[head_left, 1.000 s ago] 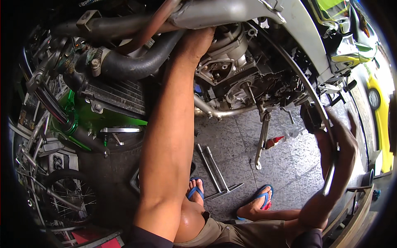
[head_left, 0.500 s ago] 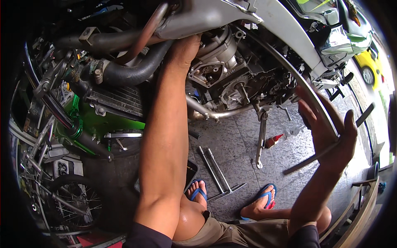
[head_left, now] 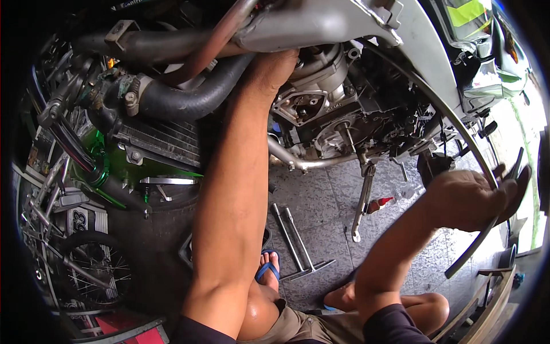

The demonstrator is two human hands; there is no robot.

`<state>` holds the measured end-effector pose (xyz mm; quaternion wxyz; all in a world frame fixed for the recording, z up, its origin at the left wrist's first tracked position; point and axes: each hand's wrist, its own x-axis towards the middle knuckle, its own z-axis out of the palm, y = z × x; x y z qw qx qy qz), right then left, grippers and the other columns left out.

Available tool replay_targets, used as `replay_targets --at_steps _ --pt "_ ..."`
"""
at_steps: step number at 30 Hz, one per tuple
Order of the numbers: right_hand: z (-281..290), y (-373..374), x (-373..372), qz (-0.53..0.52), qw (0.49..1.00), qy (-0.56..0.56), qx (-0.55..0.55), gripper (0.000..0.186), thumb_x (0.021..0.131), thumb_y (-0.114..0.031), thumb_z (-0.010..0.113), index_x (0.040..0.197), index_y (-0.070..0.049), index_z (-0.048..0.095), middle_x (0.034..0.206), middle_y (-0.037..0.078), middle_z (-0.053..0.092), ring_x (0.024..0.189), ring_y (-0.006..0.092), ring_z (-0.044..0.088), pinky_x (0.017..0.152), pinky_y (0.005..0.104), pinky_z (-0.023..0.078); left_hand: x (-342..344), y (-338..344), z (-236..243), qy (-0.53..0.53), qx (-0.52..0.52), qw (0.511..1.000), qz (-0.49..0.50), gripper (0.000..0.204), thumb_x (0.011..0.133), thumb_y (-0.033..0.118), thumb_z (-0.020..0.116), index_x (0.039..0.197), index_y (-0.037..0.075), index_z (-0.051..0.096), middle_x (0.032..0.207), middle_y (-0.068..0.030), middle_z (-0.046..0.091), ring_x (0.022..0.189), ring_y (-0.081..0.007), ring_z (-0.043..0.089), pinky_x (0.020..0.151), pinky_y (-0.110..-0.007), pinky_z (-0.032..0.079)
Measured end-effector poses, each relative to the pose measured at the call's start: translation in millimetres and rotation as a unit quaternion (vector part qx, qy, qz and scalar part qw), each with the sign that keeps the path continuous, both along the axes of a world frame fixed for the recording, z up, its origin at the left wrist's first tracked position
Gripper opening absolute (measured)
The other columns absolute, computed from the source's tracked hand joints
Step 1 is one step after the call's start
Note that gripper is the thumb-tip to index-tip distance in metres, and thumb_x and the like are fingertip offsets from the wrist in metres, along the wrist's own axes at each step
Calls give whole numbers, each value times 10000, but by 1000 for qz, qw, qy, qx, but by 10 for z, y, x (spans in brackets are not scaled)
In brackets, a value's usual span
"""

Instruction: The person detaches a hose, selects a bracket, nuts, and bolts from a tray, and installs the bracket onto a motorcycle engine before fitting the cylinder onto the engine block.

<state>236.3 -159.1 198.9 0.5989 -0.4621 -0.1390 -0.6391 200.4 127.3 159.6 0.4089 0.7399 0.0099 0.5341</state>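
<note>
Right hand (head_left: 467, 198) now points outward, curled round a dark tube (head_left: 474, 148). Left hand (head_left: 281, 64) still reaches behind the frame (head_left: 309, 27), can't tell its grip.

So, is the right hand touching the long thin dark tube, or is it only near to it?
Touching. The head view shows it: the long thin dark tube runs into the curled right hand.

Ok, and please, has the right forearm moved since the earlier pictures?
Yes, toward the person's left: judged against the kickstand, the right forearm now lies nearer to it than in both earlier pictures.
</note>
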Motion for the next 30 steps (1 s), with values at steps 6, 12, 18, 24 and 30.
replay_targets --at_steps 6,12,18,24,30 --pt "-191 -801 -111 132 865 292 -386 350 959 -306 560 1001 17 689 645 2 533 554 59 449 518 228 339 24 31 25 5 29 999 21 453 885 310 646 1213 11 554 1248 -148 535 1181 -255 478 1008 -392 376" --pt "-103 -910 -118 226 784 327 -476 449 926 -399 608 1022 33 683 634 34 575 472 36 422 429 209 290 82 6 13 12 49 998 36 454 906 333 608 1208 -1 548 1252 -184 532 1190 -287 477 1010 -411 375" --pt "-40 -843 -281 258 790 333 -445 473 930 -426 586 977 35 684 631 49 596 463 51 469 422 217 321 117 -18 32 19 79 995 56 462 928 356 571 1204 -14 541 1256 -220 529 1200 -319 477 1013 -430 373" --pt "-63 -850 -314 288 792 314 -438 459 933 -397 576 940 48 687 668 71 631 465 65 501 408 217 343 126 28 70 13 71 996 51 458 931 350 568 1205 -15 540 1257 -217 529 1198 -317 477 1013 -429 372" --pt "-195 -969 -132 502 721 355 -320 610 959 -449 440 1147 109 599 1063 242 628 923 239 612 795 342 460 72 58 104 11 68 996 51 453 934 345 565 1206 -17 538 1257 -213 529 1196 -315 476 1013 -428 371"
